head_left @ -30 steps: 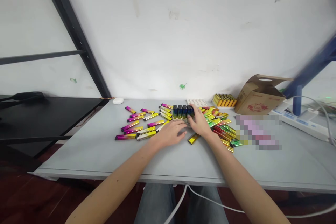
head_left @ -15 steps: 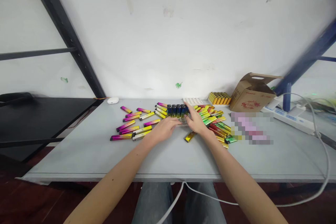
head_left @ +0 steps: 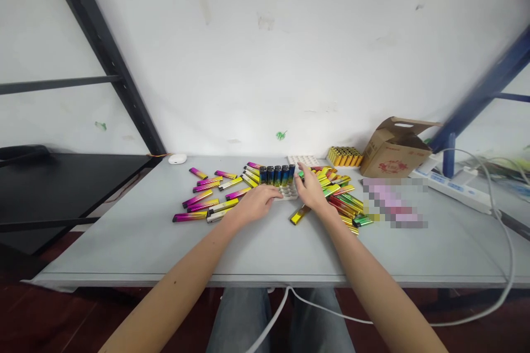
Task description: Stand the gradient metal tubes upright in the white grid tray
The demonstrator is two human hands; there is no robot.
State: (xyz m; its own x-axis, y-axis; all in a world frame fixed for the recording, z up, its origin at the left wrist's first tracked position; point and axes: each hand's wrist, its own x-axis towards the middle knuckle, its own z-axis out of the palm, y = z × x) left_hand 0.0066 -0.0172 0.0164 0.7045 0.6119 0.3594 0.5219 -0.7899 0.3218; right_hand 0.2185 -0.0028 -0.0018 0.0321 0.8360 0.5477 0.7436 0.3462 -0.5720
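Observation:
Several blue lighters [head_left: 277, 175] with yellow-green lower parts stand upright in a row at the back of a white holed tray [head_left: 289, 192]. My left hand [head_left: 260, 201] is at the tray's front left, fingers bent together over its edge. At the right end of the row is my right hand [head_left: 310, 188], its thumb and index finger apart and nothing visibly held. A green lighter shows beside its fingers. Loose yellow, green and red lighters [head_left: 345, 201] lie in a heap right of it. Purple-and-yellow lighters [head_left: 202, 197] are scattered to the left.
Behind, near the wall, are another white holed tray [head_left: 304, 160] and a tray packed with yellow-orange lighters [head_left: 345, 156]. An open cardboard box [head_left: 391, 151] stands at the back right, near a white power strip [head_left: 455, 192] with cables. A white case [head_left: 178, 159] sits back left.
My right hand has come away from the right end of the blue row, and its fingers have parted. More of the tray's holes now show. My left hand stays at the tray.

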